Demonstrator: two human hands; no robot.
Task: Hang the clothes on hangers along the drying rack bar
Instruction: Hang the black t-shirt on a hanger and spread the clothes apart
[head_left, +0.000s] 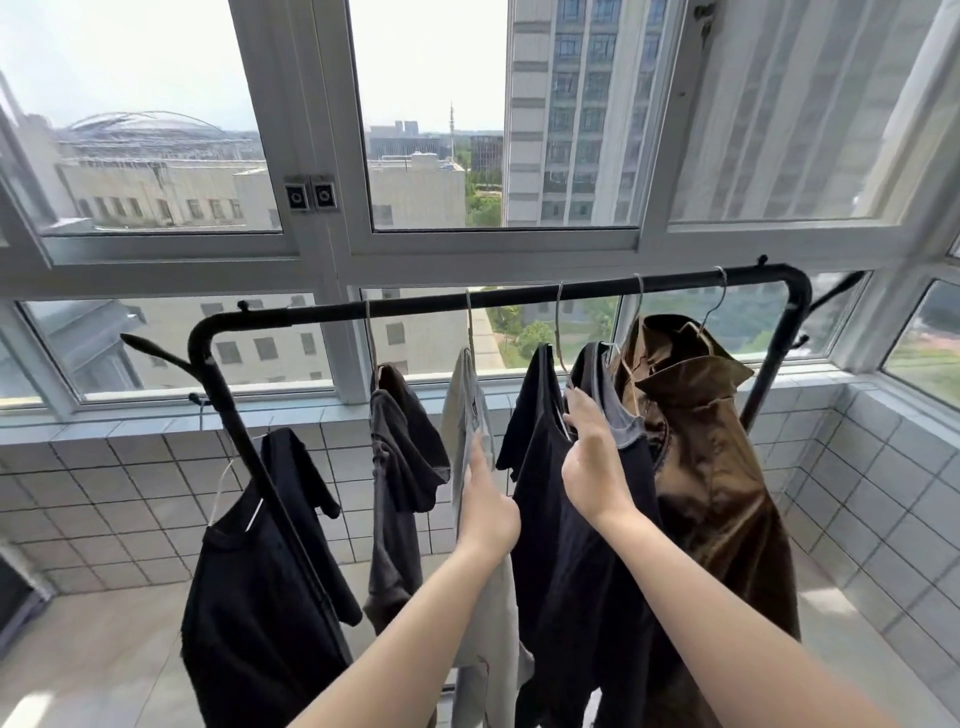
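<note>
Am pinching collar of black shirt (550, 545) with my right hand (592, 467). Shirt hanging straight ahead on bar (415, 307) (bar running left-right, above both hands). My left hand (488, 506), fingers straight and together, pressing pale garment (465, 395) just left of shirt.

A rack bar (493, 299) stood before the window (332, 249). Five garments (400, 452) on hangers hung along it, the jacket (706, 457) rightmost. Another shirt (260, 571) hung lower, at the rack's left post (227, 405).
</note>
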